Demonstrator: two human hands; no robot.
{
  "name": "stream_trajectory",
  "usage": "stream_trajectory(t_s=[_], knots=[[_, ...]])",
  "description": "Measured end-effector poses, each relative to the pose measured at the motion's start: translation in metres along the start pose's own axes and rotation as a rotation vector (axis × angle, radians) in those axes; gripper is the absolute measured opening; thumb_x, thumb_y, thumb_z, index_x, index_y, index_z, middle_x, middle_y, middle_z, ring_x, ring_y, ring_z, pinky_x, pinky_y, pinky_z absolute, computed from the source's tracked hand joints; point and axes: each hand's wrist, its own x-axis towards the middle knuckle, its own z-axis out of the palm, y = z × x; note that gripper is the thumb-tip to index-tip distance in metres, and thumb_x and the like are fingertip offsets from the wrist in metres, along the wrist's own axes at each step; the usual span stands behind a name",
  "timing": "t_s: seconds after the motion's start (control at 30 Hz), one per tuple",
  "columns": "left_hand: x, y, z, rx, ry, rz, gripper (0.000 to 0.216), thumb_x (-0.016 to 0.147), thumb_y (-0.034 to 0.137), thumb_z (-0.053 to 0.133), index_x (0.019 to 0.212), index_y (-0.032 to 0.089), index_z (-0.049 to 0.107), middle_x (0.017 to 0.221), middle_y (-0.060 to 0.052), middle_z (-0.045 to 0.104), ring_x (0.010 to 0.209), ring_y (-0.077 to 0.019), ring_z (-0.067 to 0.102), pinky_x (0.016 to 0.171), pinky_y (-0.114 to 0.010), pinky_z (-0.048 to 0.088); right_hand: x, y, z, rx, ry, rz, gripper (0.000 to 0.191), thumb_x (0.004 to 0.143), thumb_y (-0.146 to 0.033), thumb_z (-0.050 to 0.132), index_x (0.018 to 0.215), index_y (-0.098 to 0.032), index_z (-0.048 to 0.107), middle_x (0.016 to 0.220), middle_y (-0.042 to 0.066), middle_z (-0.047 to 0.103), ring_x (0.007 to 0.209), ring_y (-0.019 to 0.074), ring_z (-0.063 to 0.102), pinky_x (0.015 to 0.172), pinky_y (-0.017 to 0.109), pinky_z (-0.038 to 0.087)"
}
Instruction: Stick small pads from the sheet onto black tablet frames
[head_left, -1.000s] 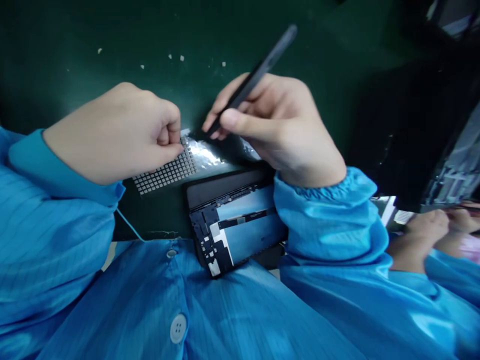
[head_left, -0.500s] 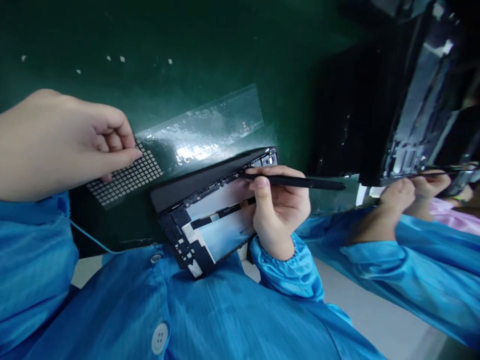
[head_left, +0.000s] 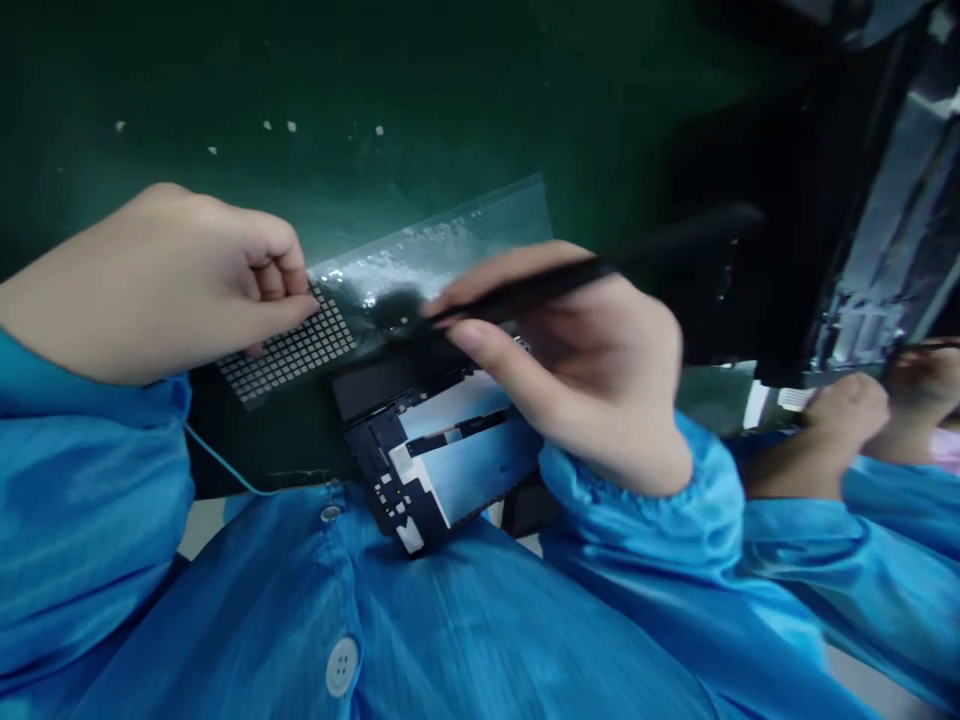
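Observation:
My left hand [head_left: 172, 285] is curled, its thumb and fingers pinching the left end of a clear film sheet [head_left: 420, 260] that carries a grid of small white square pads [head_left: 289, 350]. My right hand [head_left: 577, 370] grips black tweezers [head_left: 570, 280]; their tip points left, down at the film near its middle. Below the film an opened dark device frame [head_left: 427, 450] with pale inner panels leans against my blue smock at the table edge. The right hand covers the frame's upper right corner.
The dark green mat [head_left: 450, 110] carries several tiny white specks at the back. A black fixture [head_left: 810, 250] stands at the right. A co-worker's hands [head_left: 847, 420] in blue sleeves work at the far right.
My right hand lifted off the device frame and swung the tweezers up and left, tip now over the film. The left hand kept its pinch on the sheet.

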Motion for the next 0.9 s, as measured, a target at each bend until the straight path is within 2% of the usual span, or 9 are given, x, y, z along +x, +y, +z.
stream_trajectory(t_s=[0.07, 0.17, 0.3, 0.4, 0.5, 0.6, 0.7, 0.8, 0.9], knots=[[-0.002, 0.013, -0.004, 0.049, -0.001, -0.015, 0.037, 0.093, 0.054, 0.059, 0.097, 0.021, 0.076, 0.083, 0.003, 0.074, 0.084, -0.0134, 0.065, 0.097, -0.031, 0.052, 0.04, 0.005, 0.01, 0.074, -0.246, -0.044, 0.015, 0.104, -0.04, 0.078, 0.109, -0.026, 0.076, 0.113, 0.003, 0.083, 0.107, 0.0222, 0.081, 0.101, 0.039, 0.068], [-0.003, 0.022, -0.008, 0.025, -0.05, -0.065, 0.032, 0.093, 0.048, 0.06, 0.096, 0.02, 0.076, 0.084, 0.001, 0.075, 0.089, -0.0161, 0.067, 0.107, -0.037, 0.054, 0.082, 0.022, 0.026, 0.109, -0.42, -0.053, 0.024, 0.098, -0.047, 0.085, 0.104, -0.026, 0.076, 0.109, 0.001, 0.083, 0.103, 0.0209, 0.079, 0.1, 0.038, 0.068], [-0.001, 0.019, -0.005, 0.034, -0.026, -0.069, 0.033, 0.096, 0.047, 0.06, 0.097, 0.019, 0.078, 0.081, 0.002, 0.071, 0.089, -0.0183, 0.07, 0.111, -0.045, 0.056, 0.093, 0.036, 0.031, 0.171, -0.459, 0.017, 0.031, 0.09, -0.049, 0.093, 0.104, -0.026, 0.078, 0.101, -0.002, 0.083, 0.094, 0.0167, 0.077, 0.092, 0.03, 0.067], [0.0, 0.017, -0.003, 0.059, 0.0, -0.05, 0.033, 0.096, 0.048, 0.058, 0.092, 0.021, 0.076, 0.08, 0.003, 0.071, 0.088, -0.0188, 0.071, 0.109, -0.043, 0.058, 0.09, 0.035, 0.028, 0.171, -0.488, 0.0, 0.024, 0.094, -0.044, 0.091, 0.106, -0.027, 0.079, 0.101, -0.003, 0.083, 0.091, 0.0134, 0.076, 0.087, 0.025, 0.065], [0.0, 0.019, -0.003, 0.064, -0.004, -0.051, 0.028, 0.094, 0.048, 0.061, 0.087, 0.024, 0.074, 0.079, 0.003, 0.073, 0.084, -0.0192, 0.07, 0.106, -0.039, 0.058, 0.092, 0.032, 0.029, 0.078, -0.49, -0.051, 0.015, 0.098, -0.038, 0.086, 0.107, -0.027, 0.081, 0.105, -0.003, 0.083, 0.096, 0.0159, 0.077, 0.094, 0.03, 0.066], [0.0, 0.02, -0.005, 0.037, -0.019, -0.043, 0.031, 0.093, 0.05, 0.06, 0.09, 0.024, 0.076, 0.078, 0.002, 0.074, 0.085, -0.0202, 0.07, 0.108, -0.039, 0.056, 0.09, 0.031, 0.028, 0.126, -0.505, -0.043, 0.021, 0.095, -0.041, 0.089, 0.105, -0.025, 0.08, 0.105, -0.002, 0.082, 0.099, 0.0177, 0.079, 0.098, 0.033, 0.067], [-0.001, 0.016, -0.005, 0.014, -0.027, -0.029, 0.041, 0.091, 0.056, 0.055, 0.096, 0.022, 0.078, 0.08, 0.002, 0.074, 0.09, -0.0191, 0.071, 0.11, -0.038, 0.055, 0.066, 0.029, 0.018, 0.395, -0.306, 0.097, 0.022, 0.095, -0.041, 0.089, 0.102, -0.023, 0.078, 0.097, 0.0, 0.083, 0.088, 0.0166, 0.079, 0.085, 0.031, 0.068], [-0.001, 0.007, -0.001, 0.019, 0.021, 0.026, 0.045, 0.091, 0.06, 0.054, 0.094, 0.022, 0.078, 0.081, 0.003, 0.074, 0.085, -0.016, 0.07, 0.102, -0.034, 0.054, 0.015, 0.028, 0.003, 0.432, 0.195, 0.18, 0.004, 0.094, -0.023, 0.083, 0.097, -0.025, 0.082, 0.087, -0.001, 0.082, 0.074, 0.0136, 0.073, 0.07, 0.027, 0.061], [0.001, -0.001, 0.002, 0.032, 0.051, 0.058, 0.042, 0.094, 0.061, 0.058, 0.096, 0.023, 0.077, 0.077, 0.006, 0.075, 0.077, -0.0145, 0.069, 0.089, -0.031, 0.052, -0.04, 0.034, -0.003, 0.286, 0.589, 0.174, 0.004, 0.093, -0.022, 0.084, 0.096, -0.025, 0.083, 0.084, -0.001, 0.079, 0.071, 0.0125, 0.071, 0.066, 0.025, 0.058]])
